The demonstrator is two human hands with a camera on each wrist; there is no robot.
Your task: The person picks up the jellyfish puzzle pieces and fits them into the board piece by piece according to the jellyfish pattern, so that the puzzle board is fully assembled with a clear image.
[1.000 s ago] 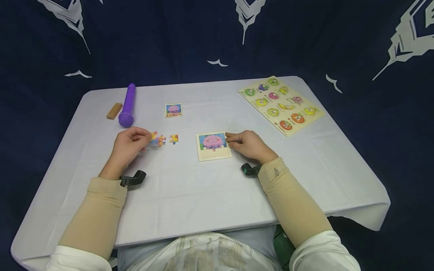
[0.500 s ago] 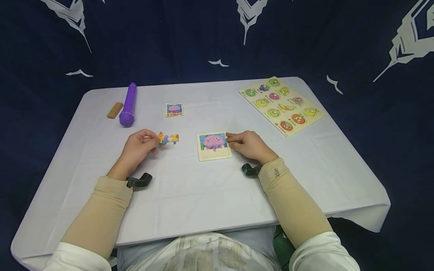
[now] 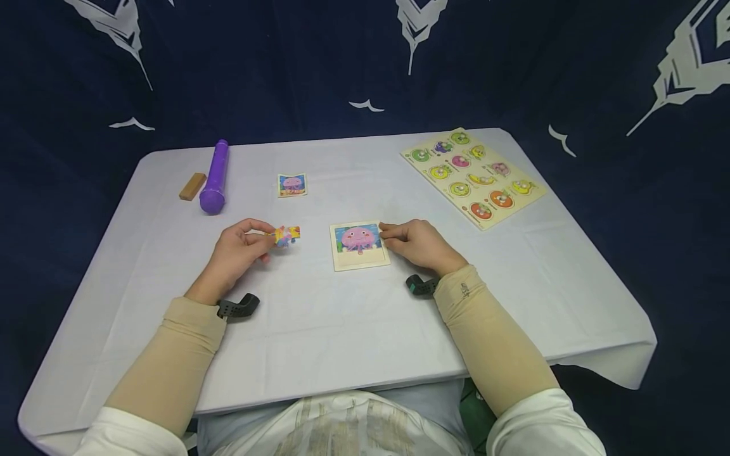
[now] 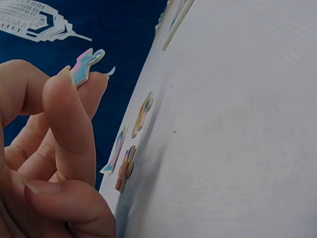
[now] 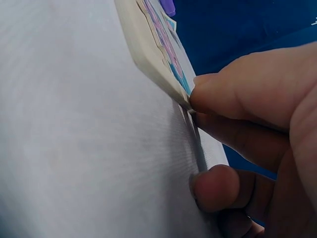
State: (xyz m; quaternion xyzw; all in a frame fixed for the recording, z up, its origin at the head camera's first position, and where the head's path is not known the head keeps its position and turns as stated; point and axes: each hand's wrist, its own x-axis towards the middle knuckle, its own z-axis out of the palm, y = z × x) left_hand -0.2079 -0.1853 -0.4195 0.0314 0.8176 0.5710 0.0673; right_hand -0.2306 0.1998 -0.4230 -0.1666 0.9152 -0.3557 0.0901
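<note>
My left hand point(image 3: 239, 250) pinches a small pink and blue jigsaw piece point(image 4: 83, 69) between thumb and fingertips, raised above the table. Under and beyond it lie several loose jigsaw pieces point(image 4: 141, 115), the yellow and red one point(image 3: 294, 232) overlapping the held piece in the head view. To the right is a square puzzle board point(image 3: 359, 261) with a pink sea-creature picture filled in at the top and a bare wooden strip below. My right hand point(image 3: 417, 243) grips this board's right edge, with the thumb point(image 5: 213, 91) at its corner and the other fingers beside it.
A small picture card point(image 3: 292, 185) with the same pink creature lies farther back. At the back left are a purple microphone-shaped object point(image 3: 215, 180) and a wooden block point(image 3: 192, 187). A fruit peg board point(image 3: 472, 177) lies at the back right of the white-covered table point(image 3: 319, 329).
My left hand has moved right with the held jigsaw piece, which now overlaps the loose yellow and red piece in the head view. The right hand stays on the puzzle board.
</note>
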